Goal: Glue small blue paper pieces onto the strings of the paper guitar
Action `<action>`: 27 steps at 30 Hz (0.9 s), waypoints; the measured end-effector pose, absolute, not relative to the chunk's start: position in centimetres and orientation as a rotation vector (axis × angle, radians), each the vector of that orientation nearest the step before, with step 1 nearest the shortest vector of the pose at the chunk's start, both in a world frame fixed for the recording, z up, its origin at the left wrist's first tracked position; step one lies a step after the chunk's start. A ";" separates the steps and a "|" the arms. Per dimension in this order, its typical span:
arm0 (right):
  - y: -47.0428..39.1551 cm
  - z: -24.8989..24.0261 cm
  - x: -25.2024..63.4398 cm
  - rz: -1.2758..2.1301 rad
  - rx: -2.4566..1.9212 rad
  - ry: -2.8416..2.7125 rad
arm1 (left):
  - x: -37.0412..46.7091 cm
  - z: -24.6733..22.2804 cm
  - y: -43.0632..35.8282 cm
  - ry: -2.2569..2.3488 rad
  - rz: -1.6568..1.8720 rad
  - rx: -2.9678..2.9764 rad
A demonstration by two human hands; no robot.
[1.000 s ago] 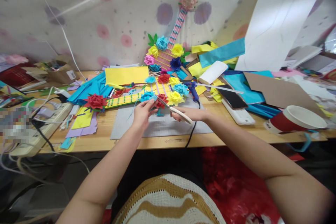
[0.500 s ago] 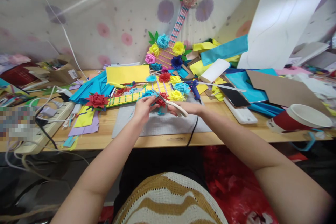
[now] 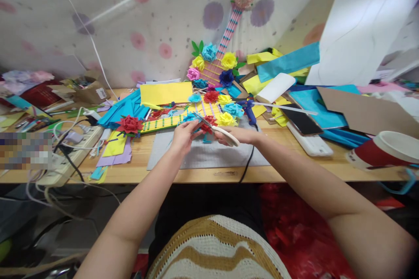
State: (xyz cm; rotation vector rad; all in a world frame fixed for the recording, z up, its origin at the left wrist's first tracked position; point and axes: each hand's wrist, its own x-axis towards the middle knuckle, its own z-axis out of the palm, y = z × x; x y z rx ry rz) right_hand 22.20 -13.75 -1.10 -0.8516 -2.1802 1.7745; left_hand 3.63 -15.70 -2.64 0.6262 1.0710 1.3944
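Note:
My right hand (image 3: 229, 135) is closed round white-handled scissors (image 3: 227, 136), whose blades point up and left toward my other hand. The fingers of my left hand (image 3: 186, 134) are pinched near the blade tips, beside blue paper; what they hold is too small to make out. Just beyond both hands lies a yellow paper guitar (image 3: 163, 124) with red, blue and yellow paper flowers. One red flower (image 3: 130, 125) sits at its left end. A grey mat (image 3: 196, 159) lies beneath my hands.
A blue glue gun (image 3: 250, 113) with a black cord lies right of the flowers. Farther right are a phone (image 3: 303, 121), a white power bank (image 3: 310, 140) and a paper cup (image 3: 379, 150). A power strip (image 3: 70, 157) is at left. A pink guitar (image 3: 229, 30) leans behind.
The whole view has shifted, so things appear slightly farther right. Both hands and the scissors stay in nearly the same place over the mat.

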 end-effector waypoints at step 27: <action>-14.0 -1.3 22.5 1.683 -0.879 -2.212 | 3.9 -2.7 -15.9 0.993 1.387 0.624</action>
